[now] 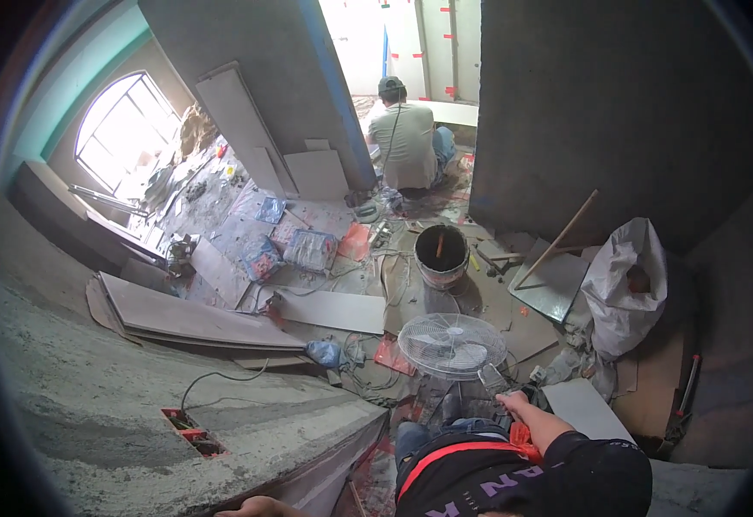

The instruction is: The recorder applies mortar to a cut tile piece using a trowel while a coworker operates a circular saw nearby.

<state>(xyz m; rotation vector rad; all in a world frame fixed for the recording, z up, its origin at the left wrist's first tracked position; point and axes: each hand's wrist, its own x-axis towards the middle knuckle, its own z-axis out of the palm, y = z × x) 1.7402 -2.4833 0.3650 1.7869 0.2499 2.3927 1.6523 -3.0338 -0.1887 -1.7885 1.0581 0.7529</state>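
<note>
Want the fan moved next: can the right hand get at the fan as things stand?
Probably yes. The right hand holds a trowel just below the fan, with nothing between; it would have to put the trowel down first.

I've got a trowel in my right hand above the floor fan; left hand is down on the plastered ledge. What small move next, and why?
Probably lower the right hand with the trowel clear of the fan, since the blade sits right beside its grille. The left hand on the ledge can steady you.
</note>
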